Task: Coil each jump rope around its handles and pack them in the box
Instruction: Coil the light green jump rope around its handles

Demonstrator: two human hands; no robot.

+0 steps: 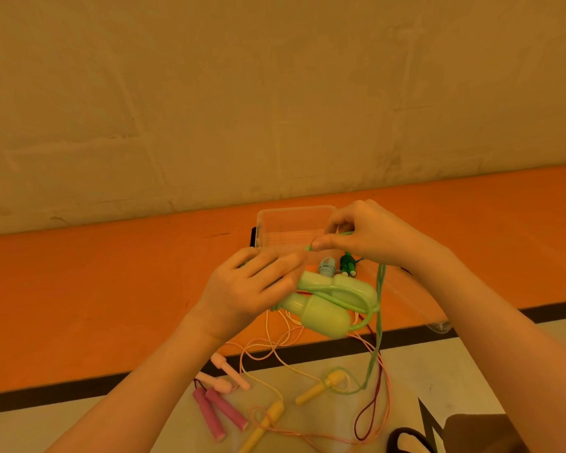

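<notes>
Scissors [415, 436] lie nearest the camera at the lower right, on the pale floor, next to loose ropes not yet wound: pink handles [221, 413], paler pink handles [229, 376] and yellow handles [275, 416], their cords tangled together. Head view, further out: the left hand [255, 289] grips the two green handles [327, 300] side by side, fingers curled round their narrow ends. A few turns of green cord [378, 325] already cross the handles; the remainder hangs down to a loop on the floor. The right hand [370, 237] holds the cord above the handles, pinched between thumb and forefinger, the other fingers loosely curled. Behind the hands, a clear box [294, 227] stands on the orange mat [111, 289]; its visible part looks empty. Two small wound bundles, pale blue [326, 266] and dark green [347, 263], show between the hands and the box; whether they sit inside it or just beside it cannot be told. Judged progress: two ropes appear coiled, the green one is part-wound, three or so remain loose, and packing is mostly still to do.
</notes>
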